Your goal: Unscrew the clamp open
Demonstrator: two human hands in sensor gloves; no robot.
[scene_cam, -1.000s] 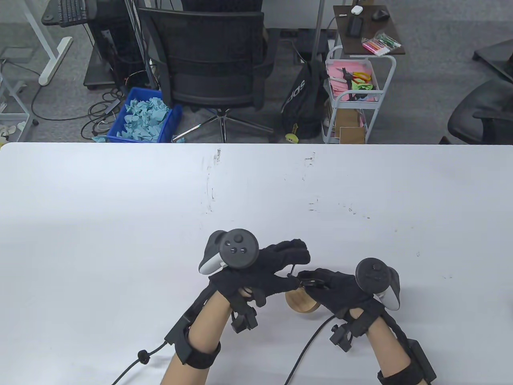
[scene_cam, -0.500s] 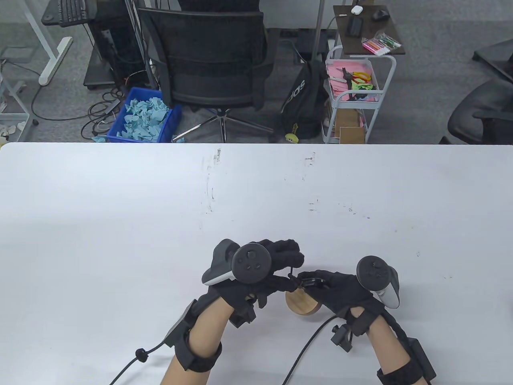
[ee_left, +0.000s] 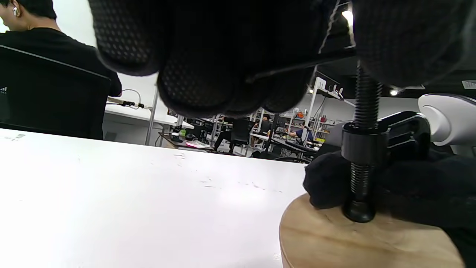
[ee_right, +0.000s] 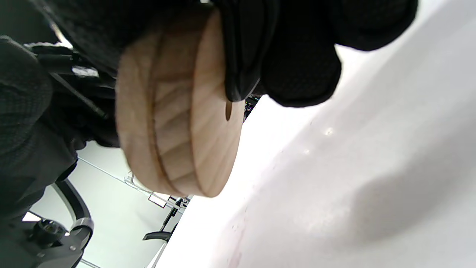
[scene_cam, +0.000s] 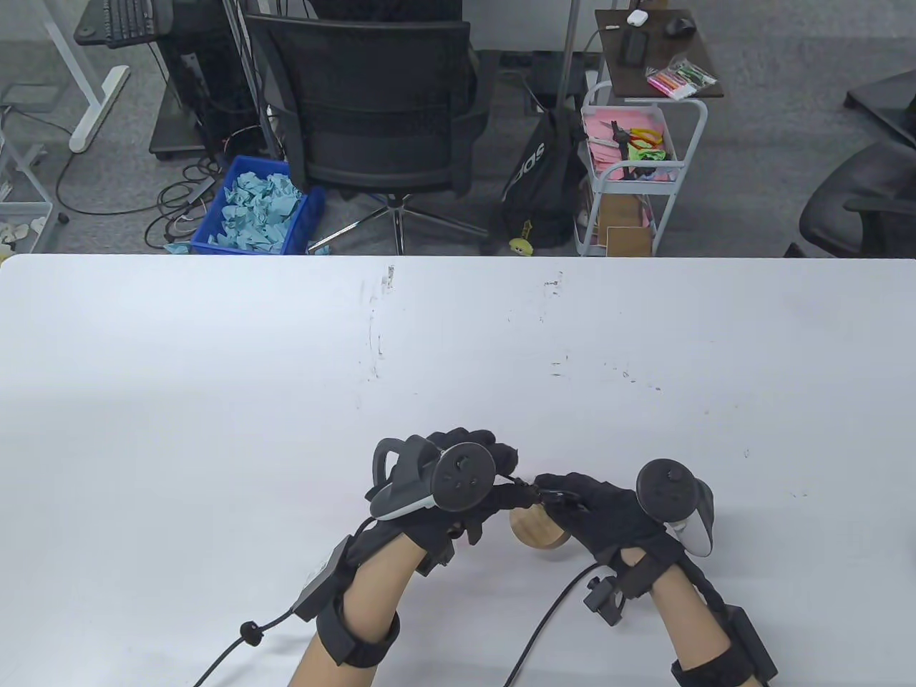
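A black C-clamp (scene_cam: 535,492) is screwed onto a round wooden disc (scene_cam: 535,531), held just above the white table (scene_cam: 215,401). My left hand (scene_cam: 509,478) pinches the thin cross handle at the top of the screw. In the left wrist view the threaded screw (ee_left: 366,111) runs down through the clamp frame (ee_left: 403,128), and its pad presses on the disc (ee_left: 353,238). My right hand (scene_cam: 557,497) grips the clamp frame and the disc. The right wrist view shows the disc edge-on (ee_right: 178,123), with the clamp's lower arm (ee_right: 238,56) against its face.
The table's far edge (scene_cam: 458,257) borders an office floor with a black chair (scene_cam: 379,107), a blue bin (scene_cam: 250,207) and a white cart (scene_cam: 630,172). Glove cables (scene_cam: 551,615) trail off the near edge.
My left hand has rolled over the screw handle: its tracker tipped onto its side and the fingers curled in toward me. The disc has tilted slightly. My right hand has stayed put.
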